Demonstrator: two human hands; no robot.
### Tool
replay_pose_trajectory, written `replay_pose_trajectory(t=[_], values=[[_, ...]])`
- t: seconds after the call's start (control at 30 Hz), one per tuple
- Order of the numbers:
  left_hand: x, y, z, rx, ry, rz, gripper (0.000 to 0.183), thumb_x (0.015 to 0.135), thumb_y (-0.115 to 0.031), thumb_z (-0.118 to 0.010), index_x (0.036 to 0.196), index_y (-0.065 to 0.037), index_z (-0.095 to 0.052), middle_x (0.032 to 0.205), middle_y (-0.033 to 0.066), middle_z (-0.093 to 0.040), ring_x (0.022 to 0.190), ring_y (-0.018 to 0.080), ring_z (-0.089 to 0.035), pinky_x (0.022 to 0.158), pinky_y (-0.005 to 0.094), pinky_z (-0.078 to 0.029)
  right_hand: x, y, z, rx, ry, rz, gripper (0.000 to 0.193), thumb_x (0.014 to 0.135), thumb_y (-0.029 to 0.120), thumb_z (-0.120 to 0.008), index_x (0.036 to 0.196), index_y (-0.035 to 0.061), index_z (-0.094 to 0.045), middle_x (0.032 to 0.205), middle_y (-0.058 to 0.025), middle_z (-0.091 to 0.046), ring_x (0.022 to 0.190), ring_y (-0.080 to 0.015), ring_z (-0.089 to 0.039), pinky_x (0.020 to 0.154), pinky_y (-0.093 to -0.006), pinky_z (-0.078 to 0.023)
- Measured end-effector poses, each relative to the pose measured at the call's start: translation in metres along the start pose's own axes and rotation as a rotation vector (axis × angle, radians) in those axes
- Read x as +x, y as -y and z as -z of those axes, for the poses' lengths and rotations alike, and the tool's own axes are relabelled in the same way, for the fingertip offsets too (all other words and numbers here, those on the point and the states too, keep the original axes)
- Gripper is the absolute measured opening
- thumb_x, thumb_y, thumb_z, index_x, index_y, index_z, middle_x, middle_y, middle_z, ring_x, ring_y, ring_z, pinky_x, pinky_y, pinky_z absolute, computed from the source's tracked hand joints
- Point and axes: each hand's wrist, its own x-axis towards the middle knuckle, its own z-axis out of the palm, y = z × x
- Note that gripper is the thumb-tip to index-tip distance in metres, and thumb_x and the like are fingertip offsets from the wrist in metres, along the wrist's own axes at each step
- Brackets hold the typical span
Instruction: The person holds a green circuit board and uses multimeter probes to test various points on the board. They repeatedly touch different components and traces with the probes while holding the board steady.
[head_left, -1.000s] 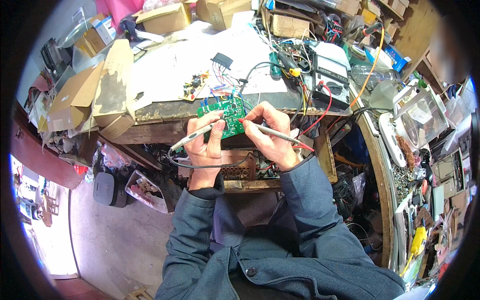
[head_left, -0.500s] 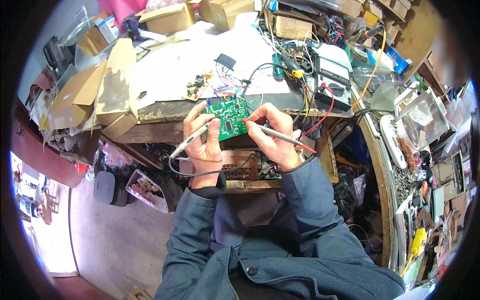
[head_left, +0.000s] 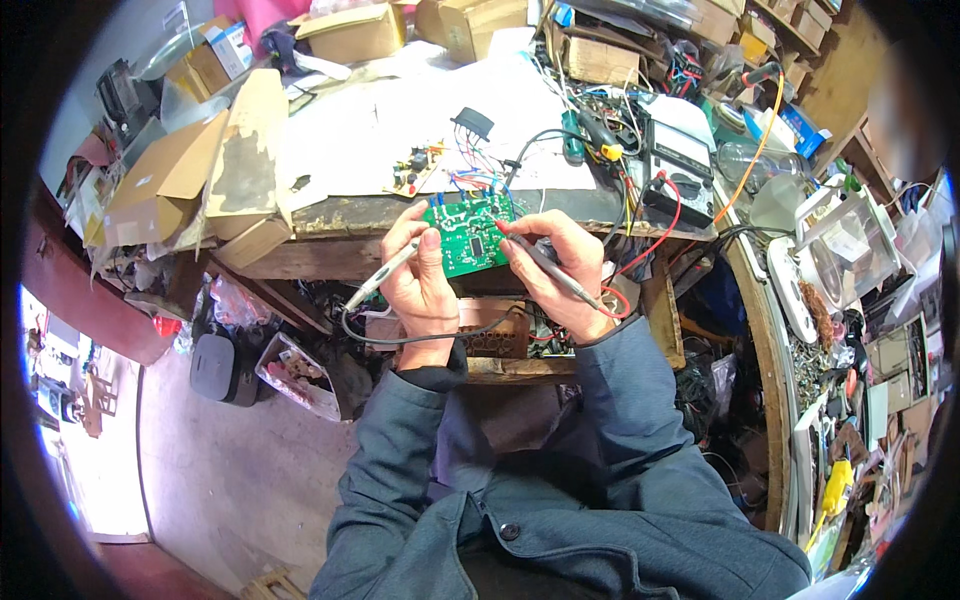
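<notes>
A green circuit board with a dark chip is held up at the bench's front edge. My left hand grips its left side and also holds a grey test probe with a black lead. In my right hand, closed like a pen grip, is another grey test probe with a red lead. Its red tip is at the board's upper right; whether it touches I cannot tell. Coloured wires run from the board's top edge to a black connector on the bench.
An analogue multimeter stands on the bench at right, a red lead plugged in. Screwdrivers and tangled wires lie beside it. A small board with components sits behind my left hand. Cardboard boxes crowd the left; an open drawer is below.
The red-lead probe has turned steeper in my right hand, and its tip has shifted up the board. The whole view has shifted slightly, with the board still in my left hand.
</notes>
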Motion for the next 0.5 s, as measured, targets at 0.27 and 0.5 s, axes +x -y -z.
replay_pose_trajectory(t=[0.27, 0.5], values=[[0.000, 0.002, -0.002, -0.016, -0.016, 0.013, 0.018, 0.110, -0.018, -0.061, 0.118, -0.002, -0.058, 0.135, 0.0208, -0.068, 0.117, 0.0197, -0.064, 0.104, 0.0326, -0.051, 0.007, 0.000, 0.002, -0.143, 0.125, 0.259, 0.030, 0.081, 0.008, -0.087, 0.108, 0.0066, -0.075, 0.091, -0.0110, -0.073, 0.080, -0.0295, -0.072, 0.071, -0.0360, -0.058], [0.002, 0.004, -0.003, 0.041, -0.014, -0.024, 0.015, 0.110, -0.015, -0.060, 0.117, -0.002, -0.059, 0.133, 0.0168, -0.070, 0.090, 0.0079, -0.057, 0.082, 0.0238, -0.049, 0.019, 0.002, 0.002, -0.336, 0.244, 0.425, 0.037, 0.077, 0.015, -0.087, 0.110, 0.0088, -0.074, 0.098, -0.0096, -0.071, 0.089, -0.0307, -0.070, 0.078, -0.0404, -0.057]])
